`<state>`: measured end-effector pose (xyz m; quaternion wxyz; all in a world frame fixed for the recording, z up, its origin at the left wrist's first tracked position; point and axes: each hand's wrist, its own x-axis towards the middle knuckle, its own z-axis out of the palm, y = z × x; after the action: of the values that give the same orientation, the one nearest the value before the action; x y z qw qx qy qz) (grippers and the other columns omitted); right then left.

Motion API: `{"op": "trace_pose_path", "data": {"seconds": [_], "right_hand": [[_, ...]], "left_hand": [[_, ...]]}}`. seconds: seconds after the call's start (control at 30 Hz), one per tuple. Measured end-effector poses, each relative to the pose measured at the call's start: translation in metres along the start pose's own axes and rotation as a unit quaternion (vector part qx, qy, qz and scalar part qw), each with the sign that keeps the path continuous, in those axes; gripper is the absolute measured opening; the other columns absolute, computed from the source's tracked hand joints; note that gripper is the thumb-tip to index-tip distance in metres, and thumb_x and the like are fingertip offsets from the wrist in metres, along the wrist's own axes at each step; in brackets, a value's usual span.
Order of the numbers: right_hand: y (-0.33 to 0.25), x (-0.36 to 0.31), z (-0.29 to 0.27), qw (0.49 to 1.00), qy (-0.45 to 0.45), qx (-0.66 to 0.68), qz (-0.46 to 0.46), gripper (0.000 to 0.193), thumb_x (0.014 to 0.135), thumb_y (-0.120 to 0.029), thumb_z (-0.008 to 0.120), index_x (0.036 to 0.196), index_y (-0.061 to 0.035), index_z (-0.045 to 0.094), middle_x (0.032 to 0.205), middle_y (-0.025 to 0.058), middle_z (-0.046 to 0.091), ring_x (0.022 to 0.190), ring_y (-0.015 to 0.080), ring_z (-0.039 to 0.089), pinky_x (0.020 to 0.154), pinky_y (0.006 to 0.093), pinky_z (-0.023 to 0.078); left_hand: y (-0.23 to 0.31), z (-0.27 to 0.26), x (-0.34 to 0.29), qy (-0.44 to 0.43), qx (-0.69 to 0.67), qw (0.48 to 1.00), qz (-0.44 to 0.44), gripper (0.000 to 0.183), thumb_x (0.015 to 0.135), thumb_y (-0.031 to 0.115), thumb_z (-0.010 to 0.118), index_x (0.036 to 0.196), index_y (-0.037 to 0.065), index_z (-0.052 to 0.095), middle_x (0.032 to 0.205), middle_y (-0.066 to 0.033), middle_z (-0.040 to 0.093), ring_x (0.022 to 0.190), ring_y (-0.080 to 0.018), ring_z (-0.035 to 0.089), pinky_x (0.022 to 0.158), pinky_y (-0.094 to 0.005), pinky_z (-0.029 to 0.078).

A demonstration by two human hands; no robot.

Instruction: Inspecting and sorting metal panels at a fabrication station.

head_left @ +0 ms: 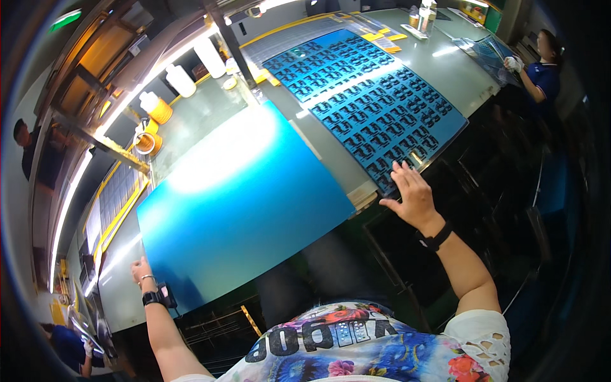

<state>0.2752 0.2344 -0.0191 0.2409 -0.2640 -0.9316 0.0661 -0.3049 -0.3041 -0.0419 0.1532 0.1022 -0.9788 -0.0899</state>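
A plain glossy blue sheet [254, 216] lies on the table in front of me, strong light glaring off its far part. My left hand [140, 270] is at its left edge, with the fingers curled together against it. My right hand [412, 196] has its fingers stretched out and the thumb apart. It hovers over or touches the near corner of a second blue sheet [388, 105], printed with rows of black patterns; contact cannot be made out. Dark bands sit on both wrists.
White bottles [181, 81], an orange-filled bottle [156, 107] and a tape roll [147, 143] stand along the left shelf frame [118, 153]. Yellow-edged screens [299, 32] lie at the back. One person [541, 73] works at the far right, another [69, 347] at lower left.
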Motion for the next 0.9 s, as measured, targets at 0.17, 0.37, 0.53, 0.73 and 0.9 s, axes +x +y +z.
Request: {"op": "trace_pose_path", "data": {"seconds": [0.17, 0.37, 0.53, 0.73, 0.9], "right_hand": [[0.029, 0.000, -0.030, 0.954, 0.138, 0.226, 0.137, 0.032, 0.075, -0.028, 0.072, 0.094, -0.0060, 0.061, 0.089, 0.0097, 0.064, 0.085, 0.0265, 0.062, 0.081, 0.0356, 0.048], [0.130, 0.011, -0.011, 0.549, 0.184, 0.661, 0.478, 0.033, 0.084, -0.037, 0.062, 0.096, -0.0069, 0.056, 0.085, 0.0055, 0.061, 0.070, 0.0144, 0.061, 0.061, 0.0244, 0.050], [0.175, 0.013, 0.020, 0.547, 0.318, 0.624, 0.459, 0.027, 0.082, -0.011, 0.064, 0.103, 0.0030, 0.056, 0.102, 0.0086, 0.059, 0.090, 0.0201, 0.057, 0.077, 0.0335, 0.047], [0.119, -0.032, -0.096, 0.518, 0.355, 0.638, 0.445, 0.038, 0.084, -0.021, 0.060, 0.111, 0.0047, 0.054, 0.106, 0.0125, 0.059, 0.090, 0.0256, 0.060, 0.081, 0.0357, 0.049], [0.073, -0.074, -0.193, 0.523, 0.402, 0.644, 0.388, 0.040, 0.083, -0.026, 0.062, 0.108, 0.0026, 0.052, 0.103, 0.0130, 0.058, 0.092, 0.0236, 0.058, 0.081, 0.0339, 0.047]], "left_hand": [[0.073, -0.069, -0.046, -0.009, -0.052, 0.991, 0.122, 0.044, 0.079, 0.033, 0.063, 0.112, 0.005, 0.054, 0.115, -0.0180, 0.054, 0.110, -0.0317, 0.048, 0.094, -0.0405, 0.037], [0.206, -0.124, -0.119, -0.134, -0.333, 0.847, 0.393, 0.033, 0.084, 0.016, 0.060, 0.111, 0.000, 0.054, 0.111, -0.0131, 0.055, 0.108, -0.0265, 0.050, 0.095, -0.0360, 0.038], [0.336, -0.139, -0.263, -0.392, -0.420, 0.690, 0.439, 0.032, 0.083, 0.016, 0.064, 0.111, 0.003, 0.054, 0.111, -0.0090, 0.058, 0.098, -0.0177, 0.057, 0.084, -0.0306, 0.047], [0.379, -0.169, -0.351, -0.478, -0.369, 0.568, 0.560, 0.040, 0.085, 0.027, 0.060, 0.116, 0.002, 0.053, 0.112, -0.0106, 0.057, 0.109, -0.0179, 0.052, 0.087, -0.0332, 0.046], [0.433, -0.200, -0.386, -0.596, -0.390, 0.477, 0.514, 0.049, 0.089, 0.040, 0.052, 0.118, 0.001, 0.051, 0.118, -0.0135, 0.053, 0.111, -0.0210, 0.051, 0.089, -0.0336, 0.045]]}}
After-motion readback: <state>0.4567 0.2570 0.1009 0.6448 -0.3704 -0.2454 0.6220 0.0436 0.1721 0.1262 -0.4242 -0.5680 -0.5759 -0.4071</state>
